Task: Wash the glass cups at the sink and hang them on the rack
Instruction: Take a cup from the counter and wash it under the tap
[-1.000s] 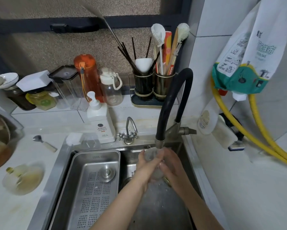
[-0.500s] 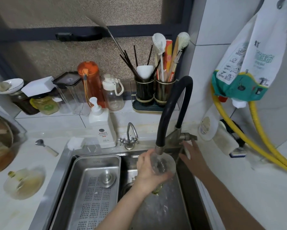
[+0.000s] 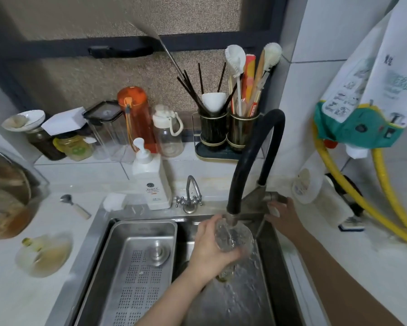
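Head view looks down on a steel sink point(image 3: 96, 234) set in a white counter point(image 3: 16, 300). The left hand point(image 3: 211, 250) is wrapped around a glass cup point(image 3: 236, 238), fingers curled on its wall, holding it mouth up and slightly tilted right under the spout of the black faucet point(image 3: 247, 161). Water runs into the cup and spills down into the right basin; the wet basin floor is blurred. The right hand point(image 3: 284, 214) reaches to the faucet's base, its fingers bent loosely around the lever point(image 3: 274, 197) on the right side; how firmly it presses cannot be told. Both forearms enter from the lower edge.

A perforated steel tray point(image 3: 139, 267) sits in the left part of the sink, with a round plug lying on it. Behind the sink rim stand a white soap pump point(image 3: 152, 182) and a small chrome tap point(image 3: 190, 194), just beside each other. Farther back on the ledge are an orange bottle point(image 3: 135, 118), a clear bottle point(image 3: 167, 132), jars, and two dark utensil holders point(image 3: 229, 132) filled with chopsticks and brushes. A spoon point(image 3: 74, 205) lies on the counter to the left. Yellow hoses point(image 3: 385, 196) hang on the tiled wall at the right, under a white bag point(image 3: 371, 90).
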Demonstrator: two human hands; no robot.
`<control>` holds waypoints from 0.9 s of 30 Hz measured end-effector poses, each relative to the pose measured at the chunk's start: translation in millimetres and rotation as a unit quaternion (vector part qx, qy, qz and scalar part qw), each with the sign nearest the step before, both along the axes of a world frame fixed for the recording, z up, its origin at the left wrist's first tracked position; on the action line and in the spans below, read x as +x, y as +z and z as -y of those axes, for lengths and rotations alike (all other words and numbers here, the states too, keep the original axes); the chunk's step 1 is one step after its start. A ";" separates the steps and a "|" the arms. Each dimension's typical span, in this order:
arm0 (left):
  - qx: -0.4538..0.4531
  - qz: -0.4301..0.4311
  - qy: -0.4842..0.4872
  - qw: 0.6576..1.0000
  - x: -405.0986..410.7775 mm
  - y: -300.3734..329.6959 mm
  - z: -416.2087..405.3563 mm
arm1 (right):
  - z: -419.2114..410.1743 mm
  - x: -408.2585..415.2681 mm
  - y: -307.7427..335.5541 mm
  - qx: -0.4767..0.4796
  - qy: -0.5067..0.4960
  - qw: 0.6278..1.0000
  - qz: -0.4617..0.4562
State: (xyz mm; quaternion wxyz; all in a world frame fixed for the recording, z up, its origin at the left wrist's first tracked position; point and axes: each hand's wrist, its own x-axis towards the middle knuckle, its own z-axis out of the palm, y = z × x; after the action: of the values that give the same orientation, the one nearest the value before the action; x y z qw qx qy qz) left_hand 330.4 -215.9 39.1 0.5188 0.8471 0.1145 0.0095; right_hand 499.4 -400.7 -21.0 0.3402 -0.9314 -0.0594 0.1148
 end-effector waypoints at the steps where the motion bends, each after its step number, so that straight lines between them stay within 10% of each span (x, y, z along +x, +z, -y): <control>1: -0.003 -0.006 0.008 1.000 -1.2 -1.9 -0.6 | -1.8 -2.7 1.3 0.010 -0.004 1.000 -0.010; 18: 0.013 -0.130 0.082 0.988 -35.6 -11.1 -15.1 | -68.7 -208.5 30.5 0.324 0.002 0.943 -0.079; 27: 0.025 -0.089 0.000 0.996 -74.7 8.7 -35.8 | -94.7 -253.2 43.0 0.318 -0.070 0.945 -0.013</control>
State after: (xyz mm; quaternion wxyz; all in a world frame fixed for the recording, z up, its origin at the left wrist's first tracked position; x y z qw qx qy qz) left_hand 255.7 -180.1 47.8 0.4856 0.8571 0.1598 -0.0628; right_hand 246.2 -306.0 21.9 0.6265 -0.7751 -0.0229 0.0780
